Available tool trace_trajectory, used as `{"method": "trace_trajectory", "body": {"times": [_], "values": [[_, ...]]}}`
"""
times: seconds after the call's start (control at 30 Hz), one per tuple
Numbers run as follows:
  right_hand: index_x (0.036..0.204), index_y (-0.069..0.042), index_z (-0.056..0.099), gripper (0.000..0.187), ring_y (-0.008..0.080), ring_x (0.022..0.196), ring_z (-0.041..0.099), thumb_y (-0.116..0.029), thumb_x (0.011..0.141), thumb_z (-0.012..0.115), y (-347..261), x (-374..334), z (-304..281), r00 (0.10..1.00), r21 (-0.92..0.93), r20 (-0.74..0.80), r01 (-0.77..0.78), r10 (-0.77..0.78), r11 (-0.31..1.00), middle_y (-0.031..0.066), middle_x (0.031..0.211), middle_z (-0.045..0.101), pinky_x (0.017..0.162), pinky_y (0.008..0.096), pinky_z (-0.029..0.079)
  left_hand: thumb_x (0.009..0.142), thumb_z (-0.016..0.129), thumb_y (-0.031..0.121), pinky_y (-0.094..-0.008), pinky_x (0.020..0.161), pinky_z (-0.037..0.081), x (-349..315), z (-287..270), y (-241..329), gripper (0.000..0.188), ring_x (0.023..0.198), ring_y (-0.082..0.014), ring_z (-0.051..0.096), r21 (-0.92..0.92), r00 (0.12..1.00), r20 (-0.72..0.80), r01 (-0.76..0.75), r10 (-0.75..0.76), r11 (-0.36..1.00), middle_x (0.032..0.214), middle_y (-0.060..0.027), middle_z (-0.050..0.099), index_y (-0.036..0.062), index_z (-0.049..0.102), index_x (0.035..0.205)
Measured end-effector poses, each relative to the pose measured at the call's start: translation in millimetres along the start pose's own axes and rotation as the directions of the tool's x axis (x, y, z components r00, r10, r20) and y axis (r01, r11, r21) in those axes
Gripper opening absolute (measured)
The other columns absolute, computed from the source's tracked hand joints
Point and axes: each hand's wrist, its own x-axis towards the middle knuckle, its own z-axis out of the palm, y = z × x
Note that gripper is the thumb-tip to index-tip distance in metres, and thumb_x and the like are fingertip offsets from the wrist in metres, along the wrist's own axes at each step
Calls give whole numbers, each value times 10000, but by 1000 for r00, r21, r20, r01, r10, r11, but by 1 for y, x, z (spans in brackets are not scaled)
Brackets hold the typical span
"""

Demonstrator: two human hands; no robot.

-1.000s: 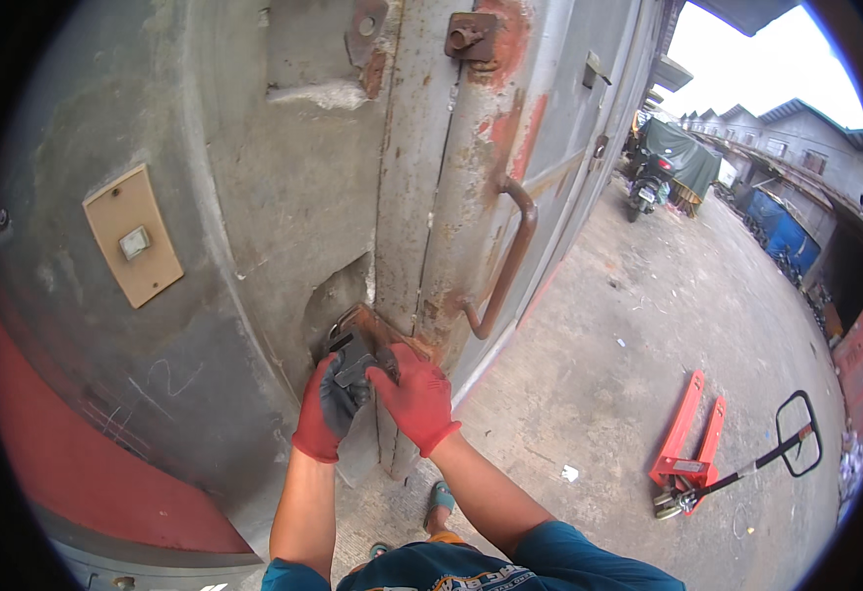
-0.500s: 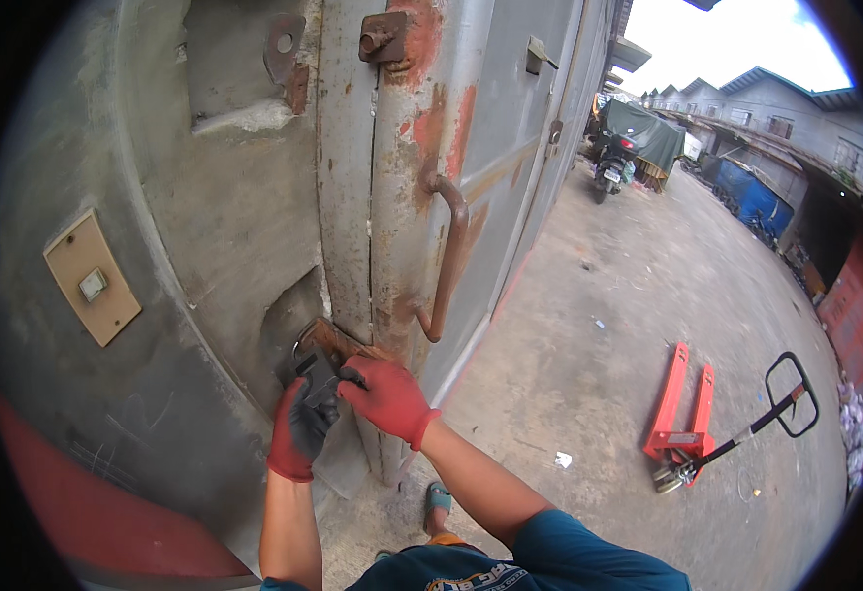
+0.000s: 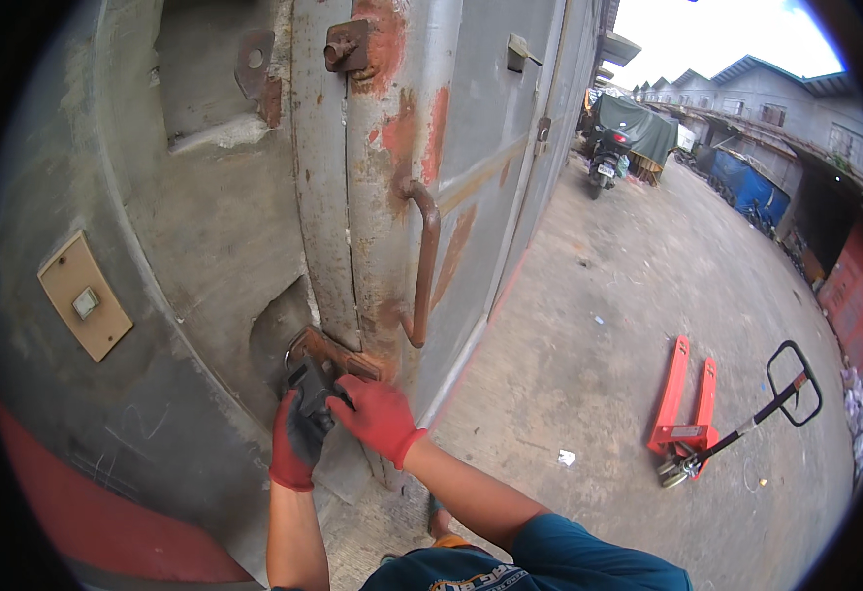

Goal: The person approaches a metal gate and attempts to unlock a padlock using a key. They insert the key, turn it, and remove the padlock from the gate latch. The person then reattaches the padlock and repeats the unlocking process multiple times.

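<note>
A dark padlock (image 3: 308, 380) hangs by its shackle at a rusty hasp (image 3: 343, 357), low on the edge of a grey metal door. My left hand (image 3: 295, 445), in a red glove with a dark palm, is closed around the padlock from below. Against the padlock's right side my right hand (image 3: 382, 418), gloved the same way, is closed with its thumb and fingertips pinched together. What lies in that pinch is too small and covered to name. A recess (image 3: 276, 330) in the concrete wall surrounds the padlock's left side.
Above the hasp a rusty bar handle (image 3: 426, 266) juts from the door (image 3: 480, 148). A switch plate (image 3: 85, 295) is on the wall to the left. Rightward, a red pallet jack (image 3: 687, 433) stands on the concrete ground, with a parked scooter (image 3: 605, 163) farther back.
The door and wall have shifted left and slightly down in view. More of the rusty hasp shows above my hands. Both hands stay at the padlock.
</note>
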Motion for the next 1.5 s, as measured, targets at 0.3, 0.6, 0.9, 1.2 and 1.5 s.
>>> {"method": "trace_trajectory", "body": {"times": [0.3, 0.6, 0.9, 1.2, 1.5], "values": [[1369, -112, 614, 386, 376, 989, 694, -250, 1010, 635, 57, -96, -16, 991, 317, 133, -15, -29, 948, 167, 1140, 719, 861, 437, 549, 1045, 599, 414, -335, 744, 531, -2, -26, -25, 402, 831, -176, 675, 110, 994, -92, -43, 54, 993, 1009, -64, 709, 108, 599, 1305], [1246, -62, 690, 326, 93, 761, 628, -256, 984, 695, 216, -208, -62, 658, 329, 486, -747, 575, 577, 29, 960, 743, 687, 271, 536, 1045, 528, 539, -345, 747, 477, -13, -79, -82, 449, 841, -186, 630, 238, 895, -348, -205, 280, 949, 979, -44, 678, 149, 614, 1250], [1118, -36, 715, 299, 127, 727, 673, -276, 940, 702, 402, -238, -174, 610, 456, 416, -782, 675, 425, 48, 932, 753, 666, 289, 560, 993, 636, 339, -357, 683, 558, -6, -24, -325, 351, 795, -193, 680, 599, 804, -590, 374, 74, 708, 945, -64, 689, 77, 604, 1224], [1056, -4, 673, 241, 121, 623, 646, -190, 908, 713, 510, -244, -292, 541, 665, 226, -694, 810, 278, 73, 885, 746, 533, 268, 506, 887, 781, 199, -431, 890, 550, 290, 249, -390, 604, 1017, -315, 679, 841, 818, 536, -494, 208, -222, 1147, -170, 678, 37, 537, 1415], [1003, 22, 649, 201, 146, 544, 638, -139, 903, 716, 604, -267, -311, 392, 735, 162, -660, 906, 154, 105, 832, 743, 476, 278, 497, 851, 759, 235, -494, 1041, 448, 557, 438, -352, 781, 1221, -308, 563, 443, 572, 801, -369, 176, -817, 1401, -94, 523, 210, 420, 1554]]}}
